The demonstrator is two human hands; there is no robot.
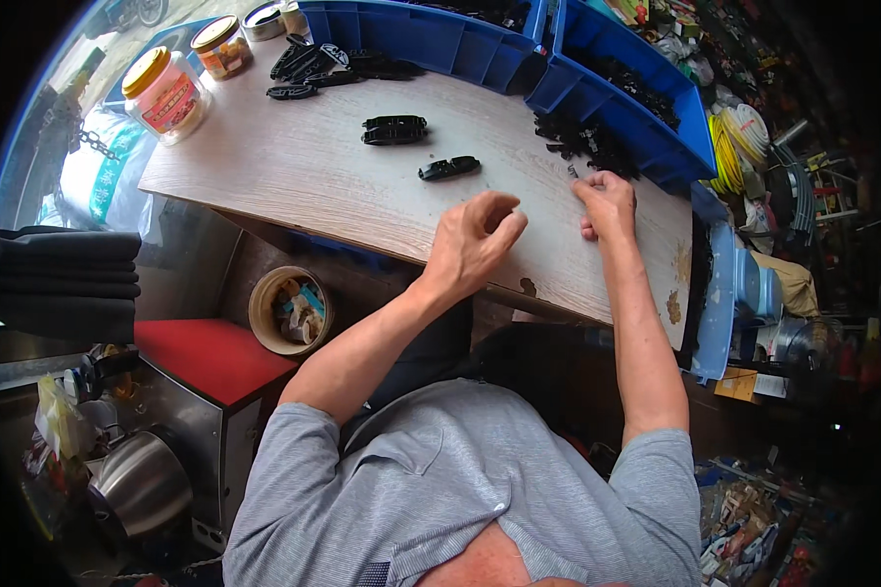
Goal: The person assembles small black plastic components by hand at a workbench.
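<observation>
Head: right hand (609, 205) near black parts (599, 149), left hand (475, 240) curled.

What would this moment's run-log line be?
left hand: curled, contents unclear | right hand: beside small black parts | elongated black piece: on table, untouched | blue bins: table's far side

A pale wood-grain table (294, 157) bears a pile of black parts (313, 68) near its far edge, a black block (394, 130) and single piece (449, 168) mid-surface, small black pieces (594, 147) toward the right edge — lidded jars (169, 103) line the left.
</observation>
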